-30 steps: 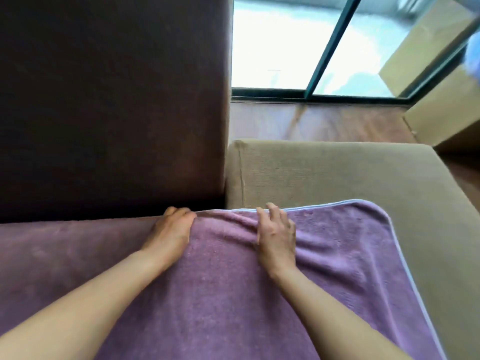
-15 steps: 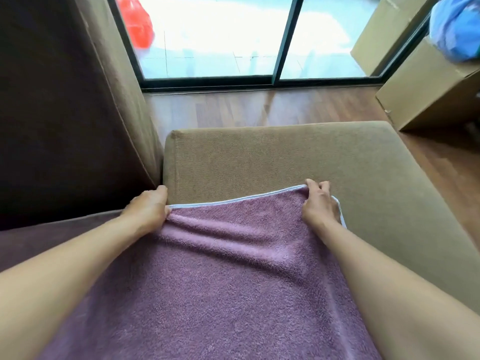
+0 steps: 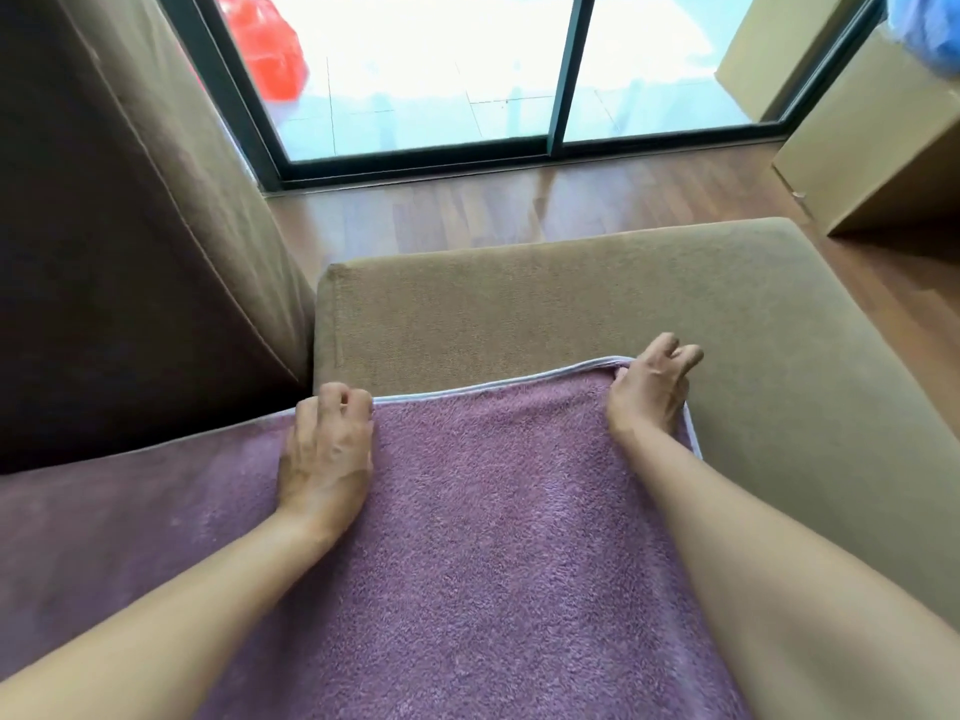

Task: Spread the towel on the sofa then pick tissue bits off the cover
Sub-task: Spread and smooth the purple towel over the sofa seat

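A purple towel (image 3: 493, 511) with a pale blue hem lies flat over the tan sofa seat (image 3: 571, 304), its far edge running between my two hands. My left hand (image 3: 327, 449) rests knuckles-up on the towel's far left part, fingers curled at the hem. My right hand (image 3: 649, 392) sits at the far right corner, thumb and fingers pinching the hem there. Both forearms stretch across the towel. No tissue bits show on the cloth or the sofa cover.
The sofa's dark backrest (image 3: 130, 252) rises at the left. Beyond the seat is wooden floor (image 3: 519, 205), then a sliding glass door (image 3: 566, 70) with a red bag (image 3: 265, 49) outside. Cardboard boxes (image 3: 878, 142) stand at the right, something blue on top.
My hands have spread wider along the towel's far edge and drawn it taut, smoothing the earlier folds. The right hand now sits at the corner. The view has swung left.
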The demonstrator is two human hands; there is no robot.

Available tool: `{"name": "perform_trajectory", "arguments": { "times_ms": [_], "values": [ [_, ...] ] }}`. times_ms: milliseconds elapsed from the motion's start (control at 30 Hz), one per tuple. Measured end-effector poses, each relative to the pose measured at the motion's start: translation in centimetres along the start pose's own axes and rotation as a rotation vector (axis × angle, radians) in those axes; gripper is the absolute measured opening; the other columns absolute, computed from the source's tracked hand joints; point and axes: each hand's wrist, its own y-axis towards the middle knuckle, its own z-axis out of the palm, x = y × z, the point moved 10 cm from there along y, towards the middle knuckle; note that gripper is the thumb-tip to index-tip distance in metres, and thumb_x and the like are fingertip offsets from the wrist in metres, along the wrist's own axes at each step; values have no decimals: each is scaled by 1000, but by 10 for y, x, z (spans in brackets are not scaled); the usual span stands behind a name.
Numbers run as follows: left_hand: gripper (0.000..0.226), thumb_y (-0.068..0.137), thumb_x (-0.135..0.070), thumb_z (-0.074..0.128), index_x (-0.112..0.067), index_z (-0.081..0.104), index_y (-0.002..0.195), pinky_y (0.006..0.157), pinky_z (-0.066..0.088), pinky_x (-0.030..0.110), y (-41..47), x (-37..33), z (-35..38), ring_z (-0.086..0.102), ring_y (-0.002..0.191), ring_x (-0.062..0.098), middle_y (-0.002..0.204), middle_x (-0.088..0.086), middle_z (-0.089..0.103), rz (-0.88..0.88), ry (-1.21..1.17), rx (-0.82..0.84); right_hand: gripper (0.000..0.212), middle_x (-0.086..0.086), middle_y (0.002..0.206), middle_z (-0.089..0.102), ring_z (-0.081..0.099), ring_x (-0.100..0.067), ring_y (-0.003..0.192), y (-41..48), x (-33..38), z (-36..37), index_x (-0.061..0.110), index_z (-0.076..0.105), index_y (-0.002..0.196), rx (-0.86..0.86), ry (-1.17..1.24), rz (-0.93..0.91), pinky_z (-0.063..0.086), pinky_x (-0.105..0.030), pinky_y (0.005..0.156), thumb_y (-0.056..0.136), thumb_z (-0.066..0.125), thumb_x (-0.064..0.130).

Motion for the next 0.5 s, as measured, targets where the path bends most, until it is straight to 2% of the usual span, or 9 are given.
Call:
{"name": "perform_trajectory", "arguments": {
  "times_ms": [33, 100, 167, 267, 300, 333, 400, 433, 500],
  "values": [
    [25, 91, -26, 46, -17, 50, 114, 85, 47, 56, -8, -10, 12, 44, 114, 40, 123, 14, 46, 41, 13, 90, 27, -23, 123, 37, 54, -45, 97, 2, -2, 0, 0, 38, 109, 1, 22, 20, 46, -44, 78, 87, 53, 2],
    [45, 95, -42, 29, -39, 24, 139, 108, 17, 66, -25, -20, 41, 10, 140, 40, 154, 6, 18, 84, 92, 295, 29, -24, 127, 37, 49, -45, 104, 0, -7, -2, 0, 39, 112, -14, 108, 85, 39, -43, 84, 88, 53, 9],
    [49, 94, -51, 18, -52, -1, 140, 108, -3, 68, -31, -26, 59, -14, 143, 36, 159, -2, -7, 95, 114, 385, 38, -24, 135, 34, 41, -44, 114, -16, 0, -9, 3, 39, 121, -33, 137, 8, 30, -43, 92, 87, 52, 14],
    [51, 93, -54, 16, -53, -9, 138, 107, -7, 68, -35, -31, 58, -21, 141, 34, 158, -2, -15, 86, 100, 411, 52, -9, 150, 30, 27, -36, 133, -92, 51, 15, 23, 30, 138, 169, -122, -620, 17, -58, 109, 89, 44, 35],
    [52, 94, -54, 17, -52, -10, 138, 107, -7, 68, -38, -34, 57, -22, 141, 34, 157, -2, -17, 91, 105, 422, 53, 0, 154, 24, 21, -34, 138, -120, 54, 33, 34, 24, 141, 291, -242, -769, 10, -63, 109, 90, 33, 46],
    [52, 94, -54, 17, -51, -10, 138, 107, -7, 68, -44, -36, 58, -22, 141, 33, 157, -2, -19, 98, 109, 441, 55, 9, 157, 11, 11, -32, 142, -135, 43, 48, 43, 13, 142, 407, -336, -795, 1, -65, 108, 89, 23, 55],
    [54, 94, -53, 18, -50, -12, 139, 107, -6, 68, -56, -40, 60, -23, 141, 32, 156, -2, -21, 108, 109, 470, 58, 17, 151, -17, -12, -27, 144, -119, 1, 59, 49, -9, 139, 531, -393, -573, -12, -65, 107, 87, 13, 64],
    [54, 94, -53, 19, -49, -12, 139, 107, -6, 67, -61, -38, 58, -23, 141, 32, 156, -3, -21, 109, 109, 478, 59, 15, 151, -21, -17, -26, 143, -105, -18, 56, 48, -11, 139, 544, -401, -438, -13, -64, 107, 88, 14, 65],
    [56, 95, -53, 19, -47, -14, 139, 107, -5, 68, -69, -28, 52, -24, 141, 31, 156, -2, -22, 89, 120, 469, 61, 7, 156, -14, -14, -28, 144, -75, -44, 38, 42, -3, 144, 516, -400, -215, -7, -64, 111, 90, 19, 61]
  ]
}}
